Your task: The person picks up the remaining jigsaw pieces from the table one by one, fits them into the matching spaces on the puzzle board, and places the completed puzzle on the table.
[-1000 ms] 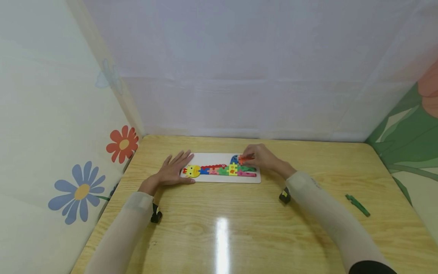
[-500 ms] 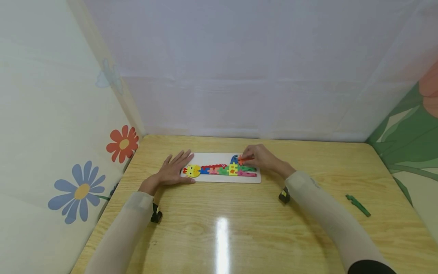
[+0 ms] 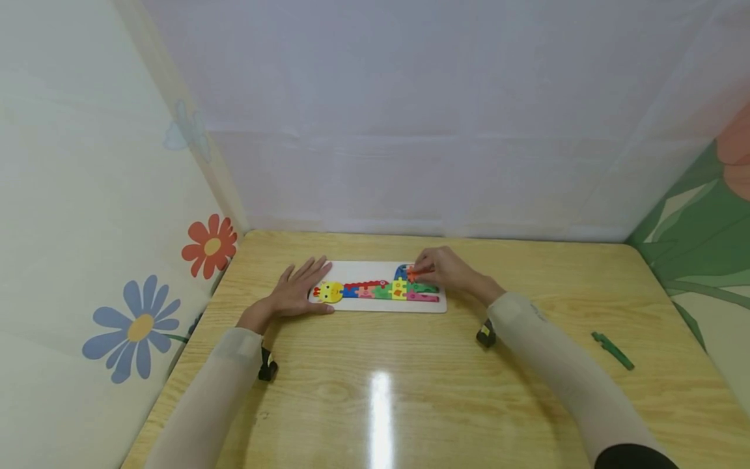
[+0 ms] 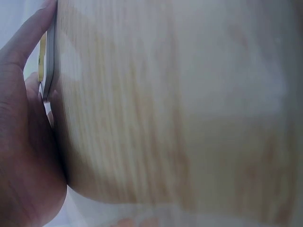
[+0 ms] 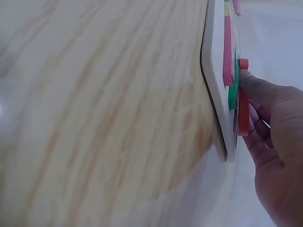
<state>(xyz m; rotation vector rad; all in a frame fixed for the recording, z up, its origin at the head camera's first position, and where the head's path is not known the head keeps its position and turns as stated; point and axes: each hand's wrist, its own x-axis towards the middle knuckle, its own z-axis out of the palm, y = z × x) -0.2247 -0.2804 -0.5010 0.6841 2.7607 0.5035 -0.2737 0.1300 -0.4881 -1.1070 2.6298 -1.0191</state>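
A white puzzle board (image 3: 363, 268) bears colourful interlocking pieces that form a lying giraffe, its yellow head piece (image 3: 331, 293) at the left. My left hand (image 3: 295, 291) lies with spread, straight fingers over the board's left end, the thumb along the near edge. At the right end, my right hand (image 3: 450, 268) pinches an orange puzzle piece (image 5: 244, 113) between thumb and fingers. That piece is beside the blue piece (image 3: 401, 273), just over the green leg piece (image 3: 426, 288); the fingers hide part of it. A pink leg piece (image 3: 423, 298) lies nearest me.
One loose green puzzle piece (image 3: 612, 351) lies on the wooden table (image 3: 328, 391), to the right of my right forearm. A pale cloth wall (image 3: 433, 163) rises behind the table, with flower-printed panels on both sides.
The orange piece has shifted slightly in my right fingers and shows less of its right part. My left hand and the board stay where they were.
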